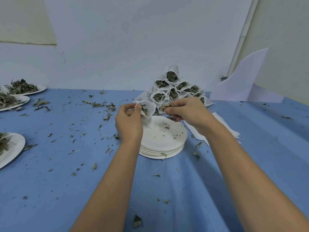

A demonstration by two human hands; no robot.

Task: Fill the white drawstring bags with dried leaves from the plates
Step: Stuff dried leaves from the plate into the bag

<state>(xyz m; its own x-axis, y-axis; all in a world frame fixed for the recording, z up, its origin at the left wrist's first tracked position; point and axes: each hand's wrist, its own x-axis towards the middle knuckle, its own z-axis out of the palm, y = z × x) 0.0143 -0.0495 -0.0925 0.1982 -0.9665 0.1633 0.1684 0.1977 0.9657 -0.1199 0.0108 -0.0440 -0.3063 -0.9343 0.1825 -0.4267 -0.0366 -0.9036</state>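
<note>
Two hands meet just above the far edge of the stack of plates [163, 141], so I place everything else from that stack.

Over its far-left edge, my left hand [128, 121] pinches the rim of a white bag [148, 108]. Thumb and fingers are curled on the cloth so the mouth gapes, and some leaves already show inside. Over the far-right edge, my right hand [185, 111] has its fingers closed round a small bunch of dried leaves [164, 107].

The next move depends on one relation. The bag's mouth seems turned up and to the right, toward that bunch, while the bag's length hangs down toward the top plate. The bunch lies just beside the mouth; I cannot tell whether it touches the cloth. I judge that a short push leftward by the right hand would do it, with the left only holding the mouth wide.

The top plate carries only crumbs, so whatever slips should land there. Close behind the stack stands a pile of filled bags [175, 87], with my right knuckles near its foot; a backward swing might topple it. Right of the stack, white sheets [225, 129] lie flat; whether they are spare bags I cannot tell. Well to the left of the stack, across the littered blue cloth [83, 164], sit plates of leaves [25, 90], nearer my left hand.
</note>
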